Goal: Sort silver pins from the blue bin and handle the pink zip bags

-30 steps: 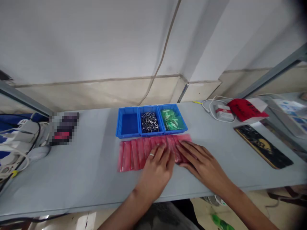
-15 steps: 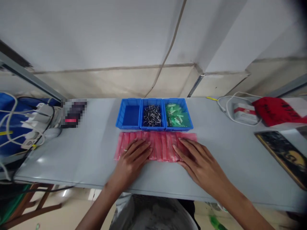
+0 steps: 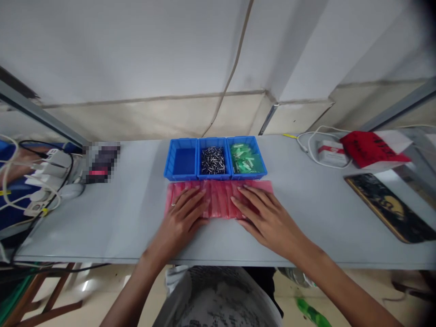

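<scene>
A row of overlapping pink plastic bags [image 3: 218, 202] lies flat on the grey table [image 3: 119, 218]. My left hand [image 3: 184, 215] rests palm down on the left part of the row, its fingers stretched out. On the right part lies my right hand [image 3: 264, 213], also flat with fingers extended. Just behind the bags stand three joined blue bins. The left bin [image 3: 185, 159] shows a bare bottom. Small dark and silvery metal pins [image 3: 213, 161] fill the middle one. Green plastic bags with pale pieces [image 3: 245, 159] lie in the right bin.
White chargers and cables [image 3: 51, 175] crowd the left end, near a blurred-out dark object [image 3: 102, 162]. At the right are a white cable, a small white-and-red box [image 3: 331, 153], a red packet [image 3: 371, 149] and a dark phone-like object [image 3: 390, 206]. A wall rises behind.
The view has shifted slightly. Both hands stay flat on the pink bags, which now sit a little nearer to the bins. An arm has come into view at the far left.
</scene>
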{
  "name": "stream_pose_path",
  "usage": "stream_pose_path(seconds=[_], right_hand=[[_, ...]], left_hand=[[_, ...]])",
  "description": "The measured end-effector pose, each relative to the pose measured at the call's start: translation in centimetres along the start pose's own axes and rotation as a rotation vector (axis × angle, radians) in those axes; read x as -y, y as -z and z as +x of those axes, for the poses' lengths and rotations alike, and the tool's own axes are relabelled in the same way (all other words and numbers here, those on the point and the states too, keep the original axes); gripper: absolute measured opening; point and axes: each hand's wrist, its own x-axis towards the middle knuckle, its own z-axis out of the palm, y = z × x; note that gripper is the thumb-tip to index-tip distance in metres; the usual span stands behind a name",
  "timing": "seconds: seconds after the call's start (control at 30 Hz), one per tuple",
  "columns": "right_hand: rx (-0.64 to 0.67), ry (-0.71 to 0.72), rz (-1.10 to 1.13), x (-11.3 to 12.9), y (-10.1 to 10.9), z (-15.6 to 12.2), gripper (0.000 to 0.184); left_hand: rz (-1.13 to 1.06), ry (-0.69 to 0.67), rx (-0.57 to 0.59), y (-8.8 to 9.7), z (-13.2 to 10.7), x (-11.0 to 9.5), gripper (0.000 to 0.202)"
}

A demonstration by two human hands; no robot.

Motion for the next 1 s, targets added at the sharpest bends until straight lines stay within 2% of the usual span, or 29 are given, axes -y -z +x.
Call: stream_pose_path(seconds=[0.1, 0.17, 0.23, 0.3, 0.37, 0.43, 0.47, 0.5, 0.57, 0.63, 0.77, 0.87, 1.0], right_hand=[[0.008, 0.016, -0.015, 0.9, 0.7, 0.5, 0.050], [-0.014, 0.036, -0.007, 1.1, 1.5, 1.3, 0.045], [-0.061, 0.055, 0.044, 0.7, 2.6, 2.5, 0.038], [-0.091, 0.042, 0.147, -0.6, 3.8, 4.6, 0.035], [-0.088, -0.033, 0.200, -2.1, 4.8, 7.5, 0.034], [0.058, -0.077, 0.148, -3.5, 5.1, 10.9, 0.034], [0.157, -0.077, 0.114, -4.0, 5.0, 12.5, 0.037], [0.212, -0.055, 0.106, -4.4, 4.6, 14.1, 0.040], [0.286, -0.008, 0.097, -4.7, 3.2, 16.6, 0.045], [0.341, 0.023, 0.086, -4.7, 1.6, 18.2, 0.041], [0.410, 0.028, 0.042, -4.6, -0.6, 19.3, 0.036], [0.431, 0.021, 0.012, -4.6, -1.0, 19.4, 0.035], [0.398, -0.001, -0.005, -4.5, -1.3, 19.6, 0.043]], left_hand=[[-0.004, 0.030, -0.047, 1.1, -1.3, 0.7, 0.048], [-0.044, 0.011, -0.075, 2.3, -1.5, 1.1, 0.047], [-0.096, -0.018, -0.130, 3.5, -0.5, 1.5, 0.045], [-0.113, -0.024, -0.209, 4.2, 1.6, 2.3, 0.038], [-0.039, -0.038, -0.157, 4.1, 4.1, 3.5, 0.033], [0.084, -0.053, -0.011, 3.3, 6.3, 5.0, 0.039], [0.120, -0.062, 0.055, 2.8, 7.0, 5.7, 0.041], [0.130, -0.064, 0.071, 2.2, 7.5, 6.4, 0.040], [0.144, -0.061, 0.065, 1.3, 7.7, 7.3, 0.038], [0.145, -0.056, 0.031, 0.6, 7.4, 7.6, 0.039], [0.130, -0.063, -0.003, 0.2, 6.8, 7.5, 0.039], [0.114, -0.076, -0.030, 0.1, 6.8, 7.4, 0.039], [0.096, -0.090, -0.069, 0.1, 6.8, 7.4, 0.038]])
